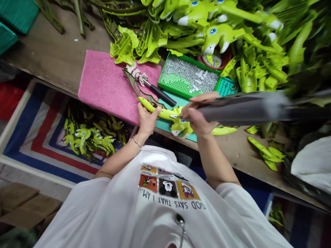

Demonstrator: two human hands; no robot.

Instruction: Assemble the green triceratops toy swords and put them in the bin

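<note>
My left hand grips the curved tail-like end of a lime-green plastic dragon toy, whose white-jawed, blue-eyed head lies at the front edge of the table. My right hand is closed around a long dark grey screwdriver, apparently a power one, blurred by motion. Its tip points at the toy's body; the exact contact is too small to make out. Just above my left hand, a tool with a black handle lies beside a dark olive wing piece.
Left of the toy lies a pink towel. Behind it stand a green tray of small screws and a red bowl. Green toy parts are heaped at the back. Below left, a striped-lined bin holds several toys.
</note>
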